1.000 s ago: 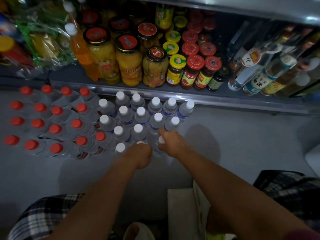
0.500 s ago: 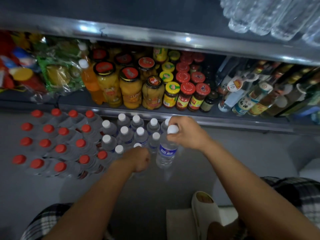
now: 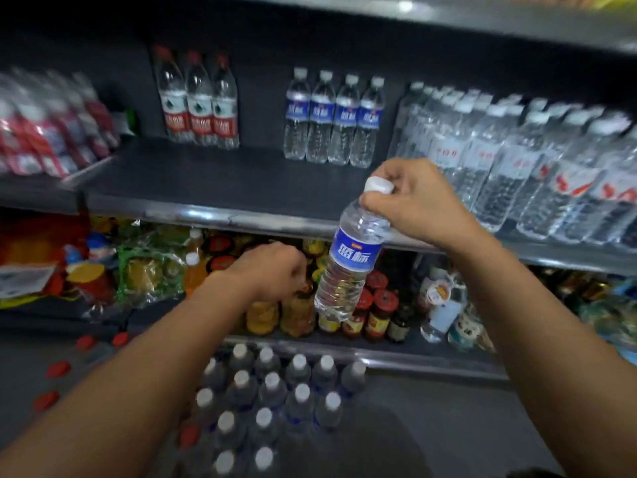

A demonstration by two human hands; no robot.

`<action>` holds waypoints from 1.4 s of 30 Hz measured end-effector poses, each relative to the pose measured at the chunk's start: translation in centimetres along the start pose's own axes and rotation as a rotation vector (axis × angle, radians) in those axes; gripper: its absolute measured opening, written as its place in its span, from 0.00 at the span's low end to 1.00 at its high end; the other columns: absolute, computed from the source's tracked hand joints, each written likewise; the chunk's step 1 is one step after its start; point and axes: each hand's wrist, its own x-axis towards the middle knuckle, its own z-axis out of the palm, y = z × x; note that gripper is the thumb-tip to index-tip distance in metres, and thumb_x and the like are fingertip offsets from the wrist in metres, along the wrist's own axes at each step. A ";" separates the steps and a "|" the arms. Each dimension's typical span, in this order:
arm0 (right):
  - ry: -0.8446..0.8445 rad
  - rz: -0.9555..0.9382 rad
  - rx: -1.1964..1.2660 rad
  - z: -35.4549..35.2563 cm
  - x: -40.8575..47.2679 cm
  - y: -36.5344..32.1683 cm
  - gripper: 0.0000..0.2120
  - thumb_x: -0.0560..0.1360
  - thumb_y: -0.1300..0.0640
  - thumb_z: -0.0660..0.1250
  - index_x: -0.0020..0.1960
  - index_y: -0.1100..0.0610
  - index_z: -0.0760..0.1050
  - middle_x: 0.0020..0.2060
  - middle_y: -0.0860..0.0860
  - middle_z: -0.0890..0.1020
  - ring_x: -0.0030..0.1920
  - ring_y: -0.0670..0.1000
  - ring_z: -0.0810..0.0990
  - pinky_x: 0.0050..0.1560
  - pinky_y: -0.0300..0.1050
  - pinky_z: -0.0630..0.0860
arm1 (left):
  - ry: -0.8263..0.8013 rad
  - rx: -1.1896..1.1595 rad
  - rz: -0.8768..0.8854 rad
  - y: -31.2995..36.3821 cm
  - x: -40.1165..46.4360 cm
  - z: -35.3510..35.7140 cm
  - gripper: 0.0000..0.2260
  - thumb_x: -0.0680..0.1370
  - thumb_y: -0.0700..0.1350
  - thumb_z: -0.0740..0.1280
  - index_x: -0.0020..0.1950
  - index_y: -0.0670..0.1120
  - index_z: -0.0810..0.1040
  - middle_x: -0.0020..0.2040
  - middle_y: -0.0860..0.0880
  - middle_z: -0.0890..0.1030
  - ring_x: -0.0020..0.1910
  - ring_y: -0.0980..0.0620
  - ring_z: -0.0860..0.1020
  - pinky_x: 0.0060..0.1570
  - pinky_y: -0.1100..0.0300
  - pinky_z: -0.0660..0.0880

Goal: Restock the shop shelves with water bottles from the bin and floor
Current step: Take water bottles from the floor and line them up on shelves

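My right hand (image 3: 417, 201) pinches the white cap of a blue-labelled water bottle (image 3: 351, 267), which hangs tilted in the air in front of the middle shelf (image 3: 206, 177). A short row of matching blue-labelled bottles (image 3: 332, 119) stands at the back of that shelf. My left hand (image 3: 272, 270) is a curled fist lower down, in front of the jars; nothing shows in it, and its underside is hidden. Several white-capped bottles (image 3: 269, 388) stand packed on the floor below my arms.
Three red-labelled bottles (image 3: 200, 105) stand on the shelf at the back left, and rows of clear bottles (image 3: 517, 157) fill its right side. Jars (image 3: 375, 305) and snack bags (image 3: 148, 270) crowd the lower shelf. Red-capped bottles (image 3: 58, 369) stand on the floor at left.
My right hand has lifted a blue-labelled bottle off the floor pack up to the middle shelf's height. My left hand rose too. My view has tilted upward.
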 end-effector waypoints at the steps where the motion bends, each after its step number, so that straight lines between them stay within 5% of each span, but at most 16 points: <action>1: 0.032 -0.010 0.007 -0.7 0.9 -0.4 0.08 0.65 0.55 0.72 0.40 0.58 0.78 0.36 0.57 0.82 0.39 0.56 0.80 0.41 0.57 0.77 | 0.033 0.012 0.010 0.1 0.4 -1.3 0.06 0.76 0.47 0.62 0.45 0.48 0.78 0.50 0.45 0.82 0.51 0.43 0.79 0.50 0.52 0.77; 10: 0.171 -0.142 -0.126 -5.0 9.5 -1.5 0.09 0.68 0.51 0.68 0.41 0.57 0.78 0.35 0.51 0.80 0.36 0.48 0.76 0.33 0.42 0.70 | 0.241 0.000 0.010 1.3 4.5 -8.0 0.06 0.78 0.47 0.63 0.45 0.51 0.79 0.45 0.51 0.80 0.47 0.47 0.78 0.48 0.51 0.76; 16: 0.129 -0.145 -0.184 -4.9 15.7 1.4 0.11 0.71 0.52 0.65 0.47 0.59 0.78 0.41 0.53 0.82 0.43 0.52 0.80 0.41 0.46 0.74 | 0.359 0.032 -0.038 1.1 7.7 -8.5 0.06 0.79 0.47 0.63 0.49 0.51 0.79 0.45 0.51 0.80 0.46 0.48 0.78 0.48 0.50 0.77; 26: 0.026 -0.080 -0.371 -4.1 25.7 7.2 0.16 0.74 0.50 0.65 0.52 0.62 0.79 0.49 0.59 0.82 0.51 0.60 0.80 0.43 0.45 0.71 | 0.345 0.048 -0.125 -0.4 14.7 -6.4 0.05 0.79 0.48 0.63 0.49 0.52 0.78 0.46 0.51 0.80 0.47 0.47 0.78 0.48 0.51 0.76; 30: -0.031 -0.059 -0.421 -3.8 28.9 9.3 0.16 0.76 0.52 0.64 0.54 0.65 0.78 0.50 0.61 0.81 0.46 0.57 0.78 0.39 0.42 0.66 | 0.351 0.042 -0.128 -0.2 17.6 -5.9 0.06 0.78 0.49 0.62 0.50 0.53 0.78 0.48 0.51 0.80 0.49 0.47 0.77 0.47 0.53 0.75; 34: -0.052 -0.040 -0.460 -3.1 31.7 10.4 0.18 0.75 0.53 0.65 0.59 0.63 0.77 0.57 0.60 0.79 0.57 0.59 0.78 0.45 0.42 0.68 | 0.370 0.013 -0.101 -0.1 19.8 -5.5 0.05 0.78 0.48 0.62 0.49 0.53 0.78 0.47 0.51 0.80 0.48 0.46 0.78 0.47 0.52 0.76; 42: -0.104 -0.003 -0.553 -1.2 34.9 12.3 0.21 0.76 0.53 0.65 0.65 0.62 0.72 0.63 0.59 0.76 0.62 0.59 0.75 0.51 0.42 0.69 | 0.371 -0.009 -0.079 -0.8 21.6 -4.6 0.06 0.78 0.49 0.62 0.51 0.54 0.78 0.48 0.51 0.80 0.49 0.46 0.78 0.48 0.54 0.75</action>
